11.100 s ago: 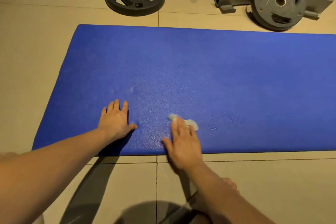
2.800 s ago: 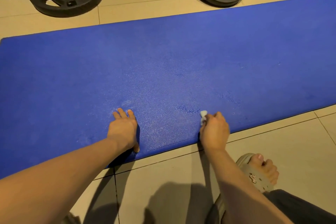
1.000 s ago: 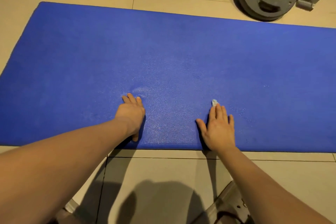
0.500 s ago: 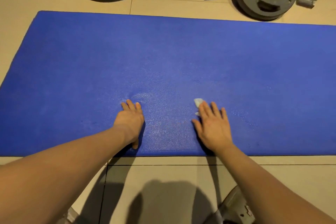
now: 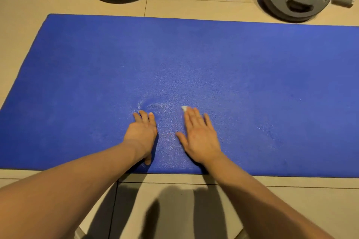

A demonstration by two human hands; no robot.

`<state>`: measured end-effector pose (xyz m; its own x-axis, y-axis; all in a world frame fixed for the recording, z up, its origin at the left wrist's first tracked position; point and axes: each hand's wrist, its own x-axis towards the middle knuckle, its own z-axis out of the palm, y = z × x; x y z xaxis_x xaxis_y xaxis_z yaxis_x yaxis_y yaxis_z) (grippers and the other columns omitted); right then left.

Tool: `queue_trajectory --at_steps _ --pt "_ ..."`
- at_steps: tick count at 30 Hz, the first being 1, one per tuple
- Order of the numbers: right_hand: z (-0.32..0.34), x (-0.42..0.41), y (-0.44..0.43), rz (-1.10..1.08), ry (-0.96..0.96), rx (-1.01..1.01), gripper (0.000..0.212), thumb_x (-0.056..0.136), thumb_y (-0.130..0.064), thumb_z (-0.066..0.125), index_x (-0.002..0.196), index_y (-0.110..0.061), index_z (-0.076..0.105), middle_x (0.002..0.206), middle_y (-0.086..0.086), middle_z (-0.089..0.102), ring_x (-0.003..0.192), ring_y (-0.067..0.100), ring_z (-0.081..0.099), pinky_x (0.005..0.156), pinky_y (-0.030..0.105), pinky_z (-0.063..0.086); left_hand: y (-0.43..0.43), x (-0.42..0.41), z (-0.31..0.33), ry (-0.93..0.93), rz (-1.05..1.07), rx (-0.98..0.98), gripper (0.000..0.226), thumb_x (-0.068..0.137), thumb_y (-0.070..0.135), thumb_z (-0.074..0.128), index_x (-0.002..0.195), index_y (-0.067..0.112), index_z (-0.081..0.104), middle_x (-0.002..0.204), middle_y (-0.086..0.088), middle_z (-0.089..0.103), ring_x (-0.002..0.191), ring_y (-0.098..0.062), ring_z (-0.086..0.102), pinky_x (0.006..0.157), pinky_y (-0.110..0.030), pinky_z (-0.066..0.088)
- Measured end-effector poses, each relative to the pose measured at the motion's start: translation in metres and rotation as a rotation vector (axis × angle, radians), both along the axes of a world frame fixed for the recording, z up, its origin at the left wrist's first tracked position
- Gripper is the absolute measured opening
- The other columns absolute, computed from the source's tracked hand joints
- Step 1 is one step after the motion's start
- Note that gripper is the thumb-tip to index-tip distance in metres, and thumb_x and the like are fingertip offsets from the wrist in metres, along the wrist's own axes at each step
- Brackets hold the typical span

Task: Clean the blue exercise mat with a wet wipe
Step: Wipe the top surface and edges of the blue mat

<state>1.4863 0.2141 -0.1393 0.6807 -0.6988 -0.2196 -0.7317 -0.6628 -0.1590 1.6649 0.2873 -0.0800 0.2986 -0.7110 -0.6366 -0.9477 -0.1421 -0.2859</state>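
The right hand's (image 5: 200, 137) straight fingers pressed the wet wipe (image 5: 184, 108), the left hand (image 5: 141, 136) lay flat; the mat (image 5: 194, 54) glistened near the fingertips and looked unwiped beyond them.

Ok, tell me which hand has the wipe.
The right hand: the wet wipe peeks out beyond its fingertips. The left hand presses bare mat.

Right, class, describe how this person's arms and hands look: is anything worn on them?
The left arm and right arm are bare up to the frame edge: no sleeves, watch or bracelet. The left hand and right hand wear no gloves, and no rings show on the visible fingers. No tattoos or markings can be seen.
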Motion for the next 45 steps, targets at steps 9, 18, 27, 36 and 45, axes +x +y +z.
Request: queue_trajectory --at_steps 9,18,27,36,45 --pt "0.010 -0.051 -0.060 -0.421 0.057 -0.020 0.099 0.093 -0.069 0.014 0.153 0.008 0.027 0.164 0.019 0.024 0.152 0.036 0.021 0.122 0.049 0.024 0.000 0.005 0.003 0.028 -0.018 -0.003 0.163 0.048 0.067 0.092 0.158 -0.004 -0.005 0.158 -0.031 0.015 0.149 -0.048 0.021 0.097 -0.039 0.053" --pt "0.002 0.019 -0.022 0.064 -0.052 0.024 0.081 0.102 -0.061 0.024 0.160 -0.006 0.019 0.170 0.005 0.010 0.157 0.024 0.007 0.127 0.046 0.007 -0.004 0.002 0.002 0.003 0.003 0.018 0.166 0.045 0.063 0.095 0.156 -0.007 -0.007 0.155 -0.032 0.017 0.146 -0.049 0.023 0.089 -0.038 0.056" --pt "0.003 -0.059 -0.082 -0.506 0.020 -0.083 0.075 0.104 -0.053 0.035 0.152 0.004 0.034 0.163 0.011 0.030 0.151 0.031 0.024 0.121 0.055 0.022 -0.004 0.005 0.001 0.012 0.003 0.013 0.167 0.044 0.063 0.095 0.158 -0.004 -0.008 0.154 -0.030 0.017 0.145 -0.049 0.023 0.093 -0.038 0.053" --pt "0.007 0.064 -0.023 -0.001 -0.130 0.112 0.077 0.104 -0.058 0.027 0.161 -0.006 0.016 0.170 0.004 0.009 0.157 0.023 0.003 0.127 0.044 0.006 -0.005 0.003 0.000 -0.003 -0.004 0.016 0.166 0.047 0.065 0.094 0.157 -0.005 -0.009 0.154 -0.029 0.016 0.145 -0.047 0.024 0.099 -0.038 0.051" --pt "0.003 -0.075 -0.108 -0.159 -0.001 -0.091 0.071 0.103 -0.054 0.023 0.157 -0.008 0.027 0.166 0.002 0.025 0.152 0.024 0.023 0.120 0.051 0.025 -0.005 0.006 -0.001 0.009 -0.009 0.017 0.163 0.050 0.065 0.092 0.158 -0.004 -0.009 0.157 -0.030 0.015 0.149 -0.050 0.017 0.103 -0.040 0.048"
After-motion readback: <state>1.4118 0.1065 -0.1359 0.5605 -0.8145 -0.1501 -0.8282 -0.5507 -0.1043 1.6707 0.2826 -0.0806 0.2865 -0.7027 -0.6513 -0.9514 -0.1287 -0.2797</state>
